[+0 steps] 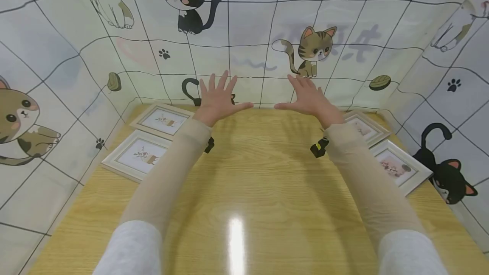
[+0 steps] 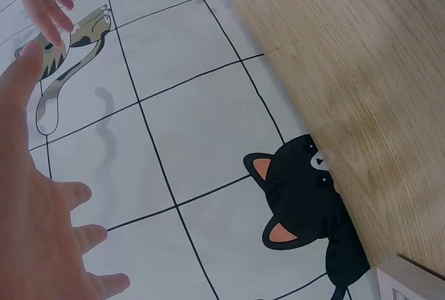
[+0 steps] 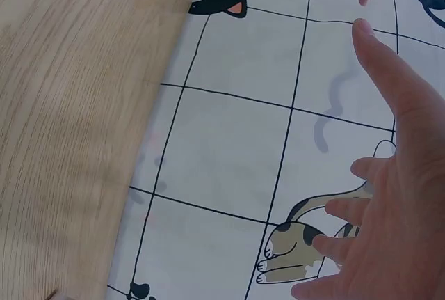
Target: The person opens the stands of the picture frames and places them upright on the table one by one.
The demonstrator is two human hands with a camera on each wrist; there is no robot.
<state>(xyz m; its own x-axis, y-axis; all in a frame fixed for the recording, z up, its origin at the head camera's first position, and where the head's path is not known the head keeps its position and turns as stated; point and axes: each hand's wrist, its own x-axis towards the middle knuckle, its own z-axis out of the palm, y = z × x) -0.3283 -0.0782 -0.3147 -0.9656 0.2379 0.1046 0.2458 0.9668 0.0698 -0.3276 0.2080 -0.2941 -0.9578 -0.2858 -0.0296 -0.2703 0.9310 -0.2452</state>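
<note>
Held out above the far part of the wooden table, my left hand (image 1: pixel 219 100) has its fingers spread and holds nothing. My right hand (image 1: pixel 308 99) is stretched out beside it, thumb pointing toward the left one, also with nothing in it. The two hands are apart. Left of my left forearm lie two picture frames, a farther one (image 1: pixel 162 121) and a nearer white one (image 1: pixel 130 156). On the right side lie another farther picture frame (image 1: pixel 364 127) and a nearer white one (image 1: pixel 405 169), each partly covered by my right arm.
The wooden table (image 1: pixel 263 181) reaches back to a wall covering (image 1: pixel 252 24) printed with cartoon cats and grid lines, which also stands along both sides. A small black device (image 1: pixel 319 147) sits by the right wrist, another (image 1: pixel 209 144) by the left.
</note>
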